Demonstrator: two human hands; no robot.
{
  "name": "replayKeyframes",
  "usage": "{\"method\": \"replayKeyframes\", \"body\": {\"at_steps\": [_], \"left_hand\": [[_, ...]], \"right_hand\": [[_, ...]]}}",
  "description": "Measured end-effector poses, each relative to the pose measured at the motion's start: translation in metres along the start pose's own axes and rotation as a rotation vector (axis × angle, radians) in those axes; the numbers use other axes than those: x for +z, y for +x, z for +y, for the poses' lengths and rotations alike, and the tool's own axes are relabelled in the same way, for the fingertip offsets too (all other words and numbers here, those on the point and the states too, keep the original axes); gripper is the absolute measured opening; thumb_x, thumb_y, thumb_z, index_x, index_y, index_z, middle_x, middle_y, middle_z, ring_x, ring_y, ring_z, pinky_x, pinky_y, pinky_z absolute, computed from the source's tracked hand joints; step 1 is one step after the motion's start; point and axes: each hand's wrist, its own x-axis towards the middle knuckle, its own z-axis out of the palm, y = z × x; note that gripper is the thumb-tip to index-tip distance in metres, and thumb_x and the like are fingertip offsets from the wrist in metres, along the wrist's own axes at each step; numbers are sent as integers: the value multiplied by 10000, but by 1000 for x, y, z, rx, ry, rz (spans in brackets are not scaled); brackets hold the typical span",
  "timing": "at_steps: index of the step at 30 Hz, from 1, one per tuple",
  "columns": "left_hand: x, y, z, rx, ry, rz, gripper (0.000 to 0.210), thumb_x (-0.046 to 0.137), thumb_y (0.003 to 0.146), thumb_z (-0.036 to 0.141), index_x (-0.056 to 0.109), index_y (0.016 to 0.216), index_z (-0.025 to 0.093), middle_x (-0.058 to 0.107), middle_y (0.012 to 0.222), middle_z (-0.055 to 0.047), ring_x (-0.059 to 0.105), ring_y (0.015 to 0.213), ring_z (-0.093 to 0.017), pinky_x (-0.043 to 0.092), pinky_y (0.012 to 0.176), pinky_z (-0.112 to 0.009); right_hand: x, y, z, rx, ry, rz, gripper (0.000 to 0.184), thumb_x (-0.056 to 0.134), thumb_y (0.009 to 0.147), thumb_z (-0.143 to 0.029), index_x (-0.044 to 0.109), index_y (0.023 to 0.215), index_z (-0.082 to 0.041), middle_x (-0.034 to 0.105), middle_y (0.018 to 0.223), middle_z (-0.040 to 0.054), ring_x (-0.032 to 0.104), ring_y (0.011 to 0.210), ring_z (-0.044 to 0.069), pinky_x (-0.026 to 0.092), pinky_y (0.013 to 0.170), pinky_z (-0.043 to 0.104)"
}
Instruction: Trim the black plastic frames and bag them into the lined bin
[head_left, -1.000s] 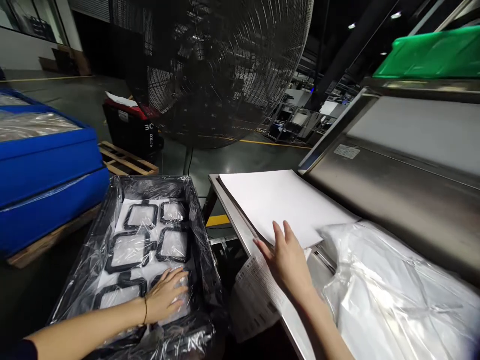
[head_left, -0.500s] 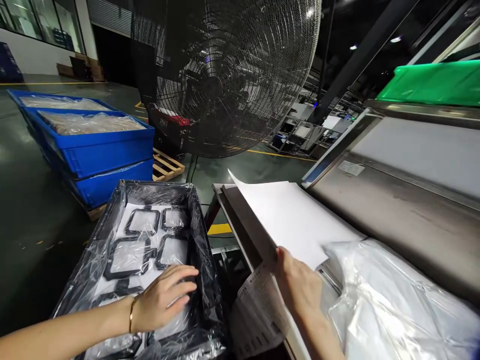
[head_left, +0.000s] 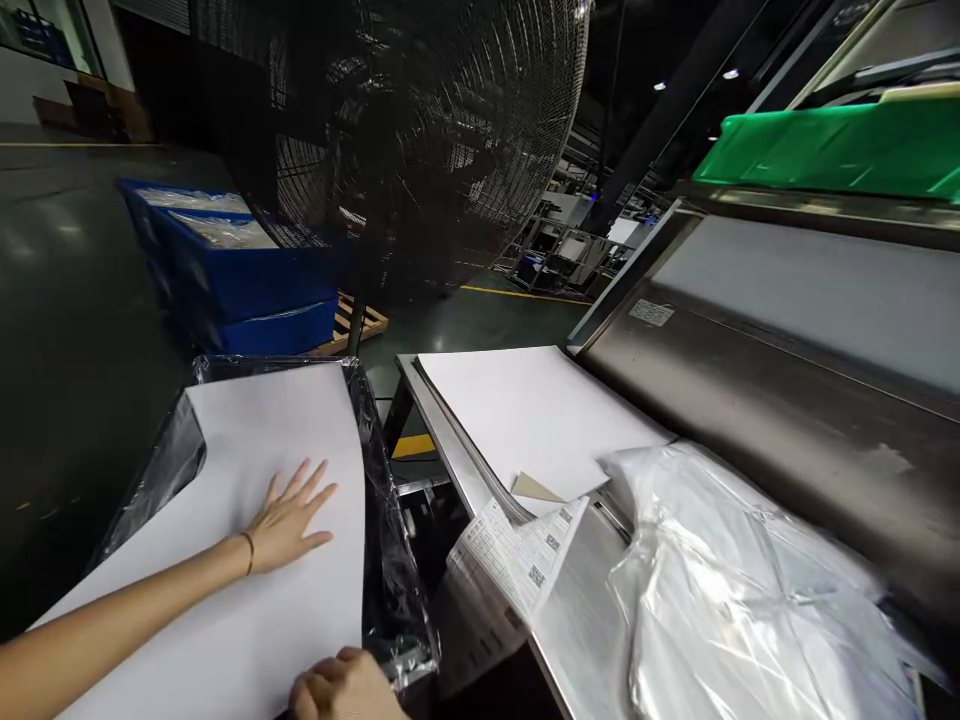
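Note:
A large white sheet of paper (head_left: 300, 420) lies over the black plastic-lined bin (head_left: 386, 540) and hides what is inside. My left hand (head_left: 289, 520) rests flat on the sheet with its fingers spread. At the bottom of the view my right hand (head_left: 349, 688) is closed at the sheet's near right corner, its fingers curled over the edge. A stack of white sheets (head_left: 517, 410) lies on the metal table (head_left: 592, 610), with one brownish corner turned up. A printed form with codes (head_left: 517, 560) hangs over the table's edge.
Crumpled clear plastic bags (head_left: 735, 580) lie on the right of the table. A large black fan (head_left: 420, 130) stands ahead. Blue crates (head_left: 262, 290) sit on a wooden pallet (head_left: 364, 320) at the left. A green bin (head_left: 832, 150) stands on the upper right.
A white sheet has come from the table stack onto the bin, covering the black frames. My left hand has flattened on it. My right hand has moved left and down from the stack.

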Motion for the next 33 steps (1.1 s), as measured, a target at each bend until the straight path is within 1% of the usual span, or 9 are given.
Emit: {"method": "replayKeyframes", "body": {"at_steps": [3, 6, 13, 16, 22, 25, 28, 31, 33], "left_hand": [[53, -2, -45, -266, 11, -101, 538, 539, 736, 407, 414, 1210, 187, 264, 1384, -108, 160, 1268, -344, 99, 970, -623], [87, -10, -68, -380, 9, -113, 537, 500, 765, 415, 355, 1244, 219, 198, 1408, -71, 113, 1278, -325, 65, 987, -604], [110, 9, -82, -540, 13, -9, 572, 448, 778, 463, 286, 1280, 243, 122, 1428, -59, 63, 1283, -331, 30, 984, -608], [116, 20, -83, -615, 21, 32, 593, 438, 777, 479, 267, 1288, 234, 129, 1424, -73, 89, 1279, -332, 48, 986, -602], [114, 26, -79, -644, 40, 88, 551, 458, 785, 431, 300, 1271, 223, 182, 1407, -73, 146, 1267, -323, 83, 991, -586], [110, 24, -61, -590, 60, 136, 545, 433, 796, 419, 305, 1273, 190, 142, 1418, -111, 75, 1276, -353, 57, 960, -630], [120, 11, -25, -333, 61, 148, 535, 395, 799, 419, 312, 1283, 206, 74, 1441, -99, -40, 1294, -329, 23, 941, -639], [141, -14, 12, -23, 20, 91, 506, 522, 716, 431, 419, 1202, 337, 279, 1395, -11, 122, 1295, -271, 57, 994, -561], [150, -32, 28, 91, -10, 78, 409, 576, 698, 352, 532, 1101, 300, 429, 1308, -34, 257, 1249, -283, 88, 995, -556]], "right_hand": [[10, -11, 11, 103, 90, -103, 226, 495, 815, -313, 536, 695, -126, 559, 594, -38, 531, 511, 72, 449, 487, 222], [13, -14, 21, 200, 198, -195, 215, 481, 825, -330, 554, 784, -132, 582, 698, -18, 552, 586, 80, 464, 551, 243], [11, -9, 37, 516, 373, -268, 244, 502, 801, -367, 572, 773, -135, 599, 762, 3, 574, 734, 126, 459, 699, 339], [8, -10, 38, 691, 393, -166, 247, 541, 767, -382, 580, 798, -140, 602, 825, 20, 563, 825, 163, 433, 756, 398], [3, -14, 25, 860, 394, 265, 167, 438, 755, -95, 556, 853, -162, 597, 908, 56, 534, 837, 193, 424, 734, 379], [-1, -19, 18, 839, 414, 453, 205, 364, 757, -89, 538, 827, -172, 603, 833, 66, 536, 757, 193, 428, 683, 366], [-5, -23, 16, 792, 462, 596, 184, 348, 780, -122, 521, 823, -164, 590, 815, 55, 535, 746, 167, 441, 660, 331], [-10, -23, 16, 780, 512, 696, 164, 351, 805, -147, 514, 823, -149, 573, 792, 31, 536, 745, 137, 449, 648, 300], [-13, -24, 13, 784, 514, 745, 154, 379, 782, -160, 530, 813, -153, 582, 783, 28, 541, 742, 130, 459, 652, 285]]}}
